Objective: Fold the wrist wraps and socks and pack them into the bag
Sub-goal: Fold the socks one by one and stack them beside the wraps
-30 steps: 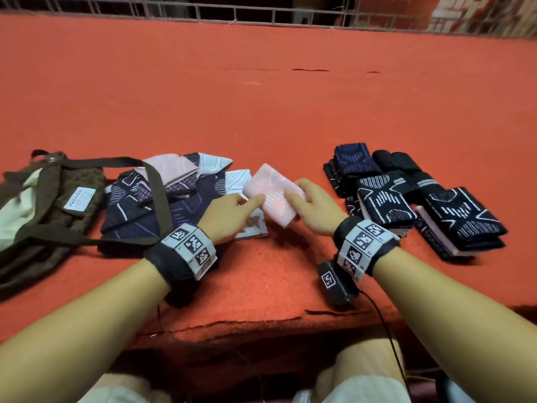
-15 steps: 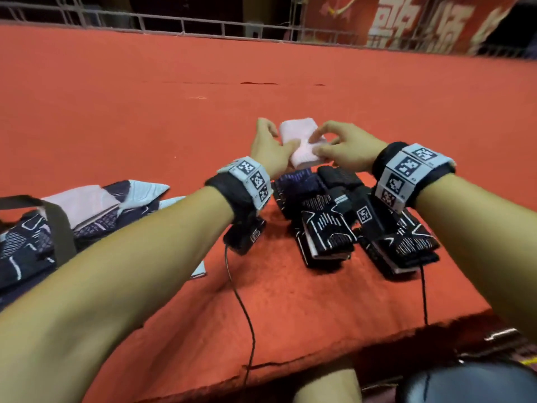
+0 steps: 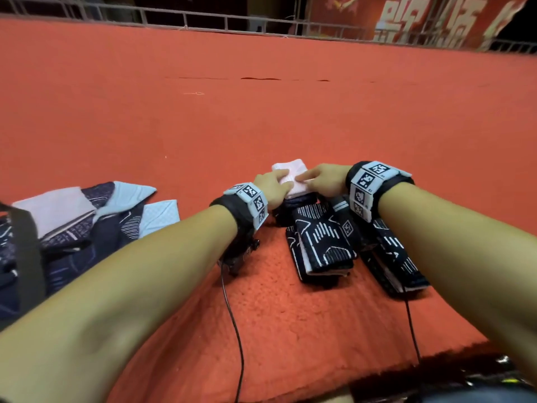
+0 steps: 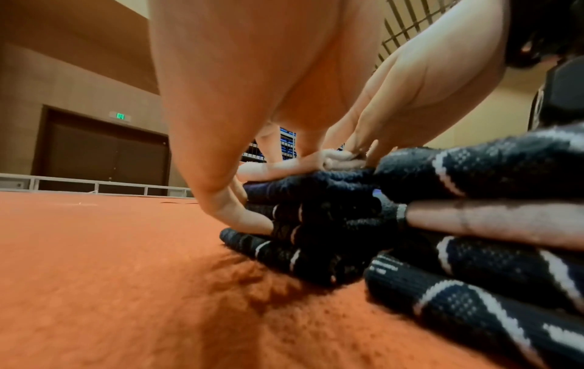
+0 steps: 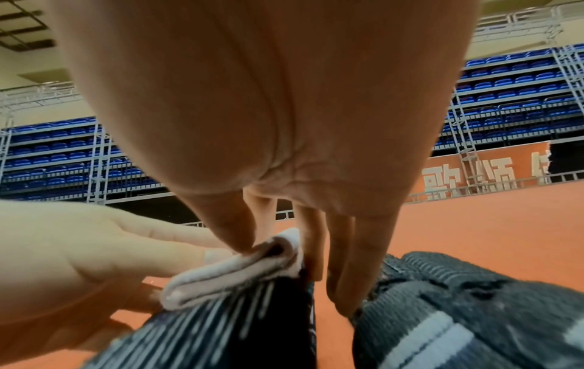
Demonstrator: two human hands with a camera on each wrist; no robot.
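Note:
A folded pink piece (image 3: 292,170) lies on top of the far end of a stack of dark folded pieces with white lines (image 3: 322,239). My left hand (image 3: 273,186) rests straight fingers on its top, with the thumb against the stack's side (image 4: 249,219). My right hand (image 3: 319,180) touches the pink piece's right end with straight fingertips (image 5: 313,259). In the right wrist view the pink fold (image 5: 233,274) sits on a striped dark piece (image 5: 221,324). A second dark stack (image 3: 398,257) lies under my right forearm. The bag's body is out of view.
A loose pile of pink, pale blue and navy pieces (image 3: 87,216) lies at the left with a dark bag strap (image 3: 26,257) across it. Wrist camera cables (image 3: 232,315) trail over the orange carpeted surface (image 3: 261,112) toward its front edge. A metal railing (image 3: 203,21) runs behind.
Both hands carried the folded pink piece from beside the left pile over to the right. They then lowered it onto the dark stack.

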